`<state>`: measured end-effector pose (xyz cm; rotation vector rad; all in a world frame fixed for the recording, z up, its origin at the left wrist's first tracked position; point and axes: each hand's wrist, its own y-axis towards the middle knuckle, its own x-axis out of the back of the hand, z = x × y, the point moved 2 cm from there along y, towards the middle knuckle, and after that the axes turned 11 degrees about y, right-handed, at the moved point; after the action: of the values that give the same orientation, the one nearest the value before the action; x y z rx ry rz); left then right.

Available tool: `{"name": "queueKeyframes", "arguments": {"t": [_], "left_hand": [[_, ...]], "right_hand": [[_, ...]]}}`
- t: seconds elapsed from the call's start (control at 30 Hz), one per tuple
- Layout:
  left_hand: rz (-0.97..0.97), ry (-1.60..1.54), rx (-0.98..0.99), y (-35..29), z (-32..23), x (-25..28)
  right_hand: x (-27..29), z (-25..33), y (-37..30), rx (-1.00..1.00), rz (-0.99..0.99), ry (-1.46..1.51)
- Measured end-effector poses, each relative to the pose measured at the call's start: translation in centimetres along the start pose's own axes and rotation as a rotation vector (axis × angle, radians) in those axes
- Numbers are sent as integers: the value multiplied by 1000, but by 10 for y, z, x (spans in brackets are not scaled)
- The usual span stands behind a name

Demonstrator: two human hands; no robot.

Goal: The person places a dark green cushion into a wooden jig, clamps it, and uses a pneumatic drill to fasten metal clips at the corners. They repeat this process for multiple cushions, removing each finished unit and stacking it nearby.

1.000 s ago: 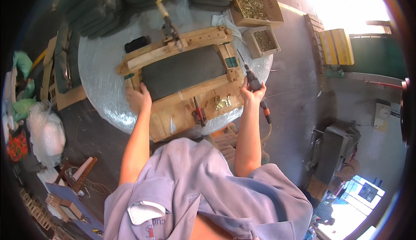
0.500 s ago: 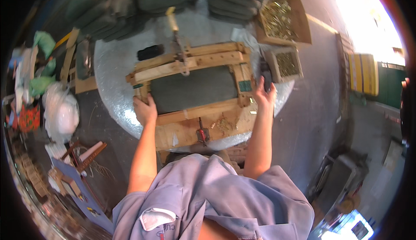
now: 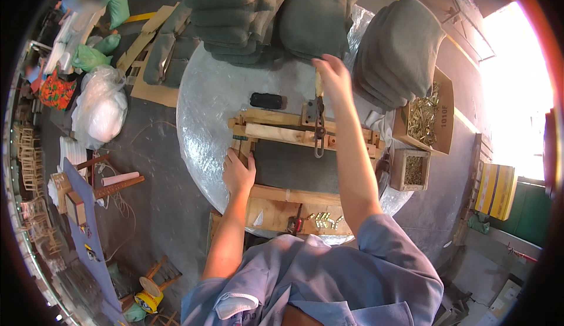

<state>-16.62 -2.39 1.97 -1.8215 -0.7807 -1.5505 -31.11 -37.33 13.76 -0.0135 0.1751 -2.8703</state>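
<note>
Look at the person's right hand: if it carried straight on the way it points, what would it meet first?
Probably the stack of grey-green cushions just beyond the right hand; depth is hard to judge from above.

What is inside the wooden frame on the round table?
A dark grey cushion fills the wooden frame. The left hand rests at its left edge, and the right forearm crosses over it, hiding part. What lies under the cushion cannot be seen.

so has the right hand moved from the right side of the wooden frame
Yes. The right hand has left the wooden frame's right side and reached forward past its far rail, toward the stacked green cushions.
</note>
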Motion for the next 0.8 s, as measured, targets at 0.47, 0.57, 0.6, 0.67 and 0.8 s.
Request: {"name": "queueKeyframes", "arguments": {"t": [0.47,0.57,0.6,0.67,0.8], "left_hand": [[27,-50,14,3,-4,4],[19,-71,70,4,15,-4],[38,-121,59,2,20,-4],[189,-204,87,3,9,25],[166,-127,77,-3,8,16]], "right_hand": [[57,121,-112,161,223,334],[80,11,-191,-61,11,313],[70,-18,-233,-113,-177,265],[85,-99,-314,-165,-13,254],[55,-180,-437,-449,-145,174]]}}
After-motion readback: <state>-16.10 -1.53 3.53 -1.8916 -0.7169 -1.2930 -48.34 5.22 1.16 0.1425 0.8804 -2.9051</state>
